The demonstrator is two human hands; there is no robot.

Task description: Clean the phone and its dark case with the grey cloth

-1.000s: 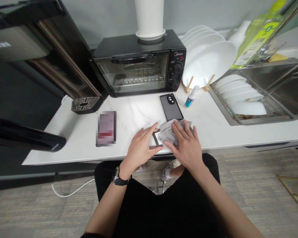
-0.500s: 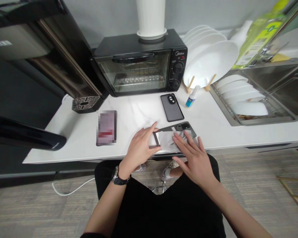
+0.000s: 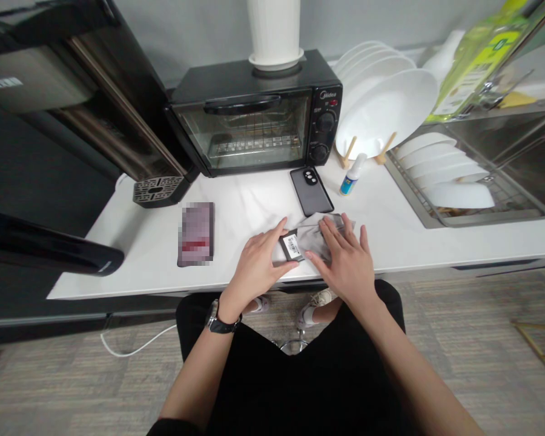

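A dark smartphone (image 3: 295, 257) with a white barcode label on its back lies near the counter's front edge. My left hand (image 3: 255, 266) grips its left end, thumb at the near edge and fingers at the far edge. A thin grey cloth (image 3: 312, 227) covers most of the phone. Bunched under the fingers and thumb of my right hand (image 3: 349, 261), it is pressed against the phone's back. Just behind the cloth, a black-rimmed phone case (image 3: 312, 192) rests on the counter. A small spray bottle (image 3: 349, 179) with a blue label stands to its right.
A toaster oven (image 3: 254, 130) stands at the back, with a white pot (image 3: 275, 30) on top. White plates (image 3: 390, 109) are racked beside it, left of the sink (image 3: 436, 221). On the left are a pixelated item (image 3: 195, 233) and a drink dispenser (image 3: 157, 192).
My right hand has slid left along the phone, bringing the cloth with it. The cloth is now more bunched and the barcode label shows. My left hand stays at the phone's end.
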